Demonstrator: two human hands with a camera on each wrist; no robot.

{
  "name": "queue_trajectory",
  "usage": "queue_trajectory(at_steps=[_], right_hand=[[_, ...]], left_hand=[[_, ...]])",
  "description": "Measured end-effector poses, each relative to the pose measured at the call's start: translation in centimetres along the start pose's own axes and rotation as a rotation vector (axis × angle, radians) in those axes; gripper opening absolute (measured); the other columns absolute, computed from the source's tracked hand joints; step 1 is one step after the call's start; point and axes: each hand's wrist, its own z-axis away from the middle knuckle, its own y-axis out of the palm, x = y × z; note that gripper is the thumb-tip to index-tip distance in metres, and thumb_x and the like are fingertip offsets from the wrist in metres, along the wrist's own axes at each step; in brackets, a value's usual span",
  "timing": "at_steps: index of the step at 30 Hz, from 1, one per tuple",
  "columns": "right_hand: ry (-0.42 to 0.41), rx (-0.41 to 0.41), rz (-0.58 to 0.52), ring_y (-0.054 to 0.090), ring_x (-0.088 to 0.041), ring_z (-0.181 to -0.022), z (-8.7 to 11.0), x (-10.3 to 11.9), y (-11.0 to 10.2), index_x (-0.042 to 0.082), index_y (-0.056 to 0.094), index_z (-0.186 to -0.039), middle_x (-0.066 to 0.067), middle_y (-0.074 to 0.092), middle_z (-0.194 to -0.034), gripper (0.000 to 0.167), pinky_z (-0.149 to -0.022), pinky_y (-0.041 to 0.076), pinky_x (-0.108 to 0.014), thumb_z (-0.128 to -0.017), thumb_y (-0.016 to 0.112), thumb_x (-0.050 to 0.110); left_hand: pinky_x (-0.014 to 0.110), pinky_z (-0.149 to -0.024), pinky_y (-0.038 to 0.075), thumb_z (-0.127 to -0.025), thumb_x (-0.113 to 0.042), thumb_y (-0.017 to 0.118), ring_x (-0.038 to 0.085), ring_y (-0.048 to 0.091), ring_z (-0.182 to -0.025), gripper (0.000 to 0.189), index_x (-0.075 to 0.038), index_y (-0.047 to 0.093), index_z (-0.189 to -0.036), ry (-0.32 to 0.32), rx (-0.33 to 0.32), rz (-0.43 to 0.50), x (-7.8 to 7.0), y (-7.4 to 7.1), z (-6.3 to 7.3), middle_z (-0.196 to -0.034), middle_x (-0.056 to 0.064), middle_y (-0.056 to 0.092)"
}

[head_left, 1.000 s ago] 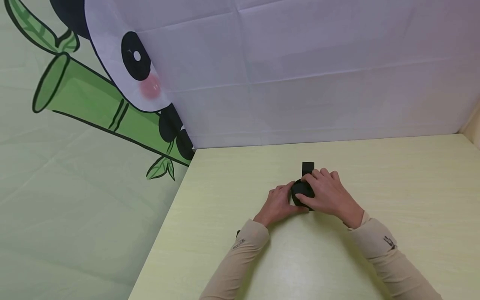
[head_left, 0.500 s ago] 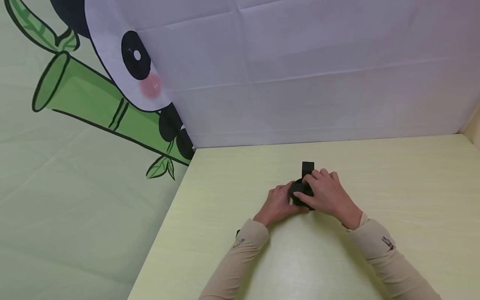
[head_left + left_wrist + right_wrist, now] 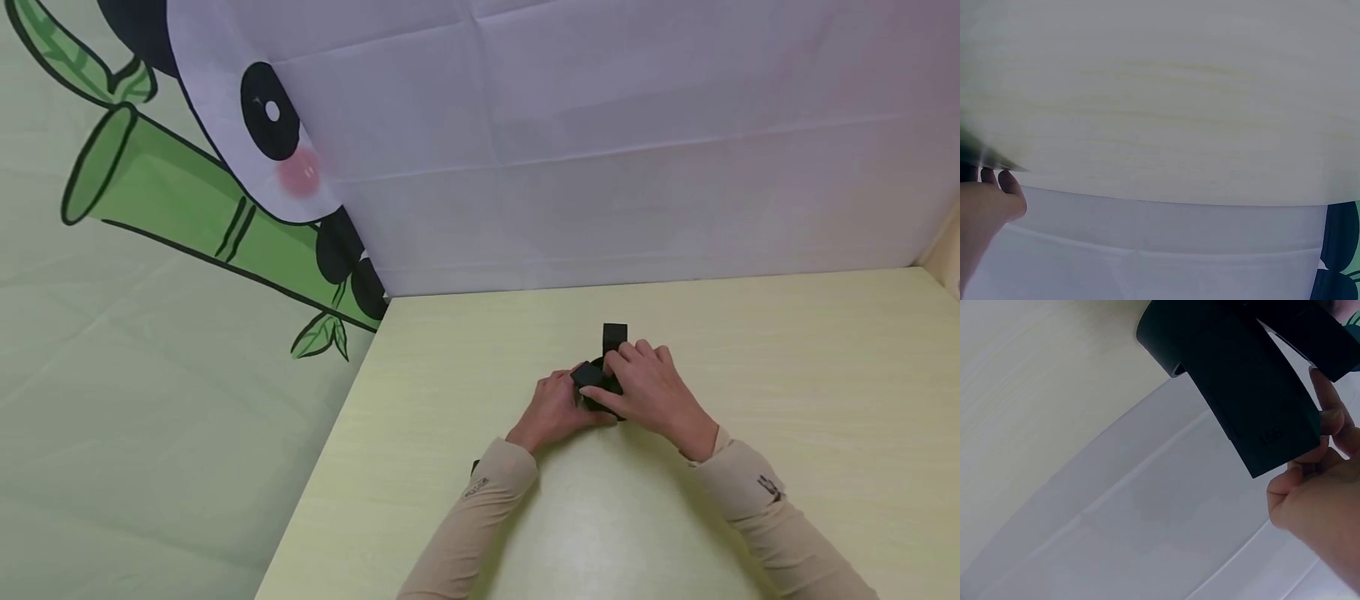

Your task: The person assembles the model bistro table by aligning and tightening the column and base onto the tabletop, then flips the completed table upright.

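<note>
A small black object with rounded and blocky parts (image 3: 590,375) stands on the table between both hands; I cannot tell its kind. One flat black upright part (image 3: 615,336) rises behind the right hand. In the right wrist view, its dark curved body (image 3: 1254,406) bears faint marks and joins a rounded part with an opening beneath. My left hand (image 3: 558,410) grips it low on the left, thumb in front and fingers behind. From the right, my right hand (image 3: 654,392) pinches its upper part between thumb and fingers. The hands hide much of it.
The pale wooden table (image 3: 787,358) ends at a white cloth backdrop (image 3: 600,167). On the left hangs a green cloth (image 3: 187,417) printed with bamboo and a panda. A small dark thing (image 3: 475,467) peeks out beside the left sleeve.
The upper black part has turned and shifted slightly left, showing an angular face where it looked round before. My right hand has moved a little left with it. The left hand stays put.
</note>
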Motion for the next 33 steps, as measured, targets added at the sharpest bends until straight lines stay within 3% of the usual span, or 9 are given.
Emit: queue_trajectory(at_steps=[5, 10, 16, 26, 33], right_hand=[[-0.012, 0.016, -0.015, 0.049, -0.030, -0.083, -0.2, 0.0, -0.1, 0.004, 0.070, -0.105, -0.009, 0.060, -0.091, 0.037, -0.075, 0.038, -0.049, -0.091, 0.077, 0.038], [-0.089, 0.067, -0.021, 0.047, -0.031, -0.088, -0.5, -0.3, -0.4, 0.005, 0.070, -0.128, -0.008, 0.056, -0.093, 0.044, -0.075, 0.037, -0.049, -0.092, 0.077, 0.028], [-0.122, 0.046, 0.009, 0.048, -0.033, -0.089, -0.9, -0.4, 0.0, 0.005, 0.070, -0.120, -0.008, 0.055, -0.092, 0.041, -0.073, 0.037, -0.047, -0.092, 0.080, 0.032], [-0.094, 0.070, 0.026, 0.048, -0.035, -0.093, -1.0, -0.3, 0.1, 0.003, 0.069, -0.126, -0.011, 0.055, -0.095, 0.049, -0.076, 0.037, -0.049, -0.092, 0.079, 0.037], [-0.095, 0.035, 0.024, 0.048, -0.034, -0.091, -1.1, -0.4, 0.5, 0.005, 0.070, -0.118, -0.009, 0.055, -0.093, 0.041, -0.075, 0.037, -0.047, -0.093, 0.079, 0.036]], left_hand=[[0.041, -0.105, 0.041, -0.083, -0.057, 0.083, 0.019, 0.060, -0.117, 0.068, -0.024, 0.058, -0.138, -0.018, 0.015, 0.000, 0.0, 0.0, 0.0, -0.112, -0.008, 0.070], [0.041, -0.107, 0.040, -0.084, -0.057, 0.082, 0.019, 0.060, -0.120, 0.076, -0.024, 0.055, -0.147, -0.033, 0.021, -0.007, -0.1, -0.1, 0.0, -0.120, -0.005, 0.071], [0.039, -0.103, 0.043, -0.081, -0.059, 0.083, 0.012, 0.063, -0.109, 0.067, -0.026, 0.065, -0.137, -0.016, 0.011, 0.007, 0.1, -0.1, -0.1, -0.114, -0.009, 0.071], [0.040, -0.105, 0.041, -0.083, -0.059, 0.082, 0.015, 0.061, -0.116, 0.070, -0.025, 0.062, -0.141, -0.039, 0.028, 0.002, 0.1, 0.0, -0.2, -0.123, -0.007, 0.069], [0.037, -0.099, 0.045, -0.080, -0.059, 0.085, 0.008, 0.063, -0.102, 0.060, -0.026, 0.068, -0.128, -0.012, 0.001, 0.023, 0.2, -0.1, -0.2, -0.110, -0.011, 0.070]])
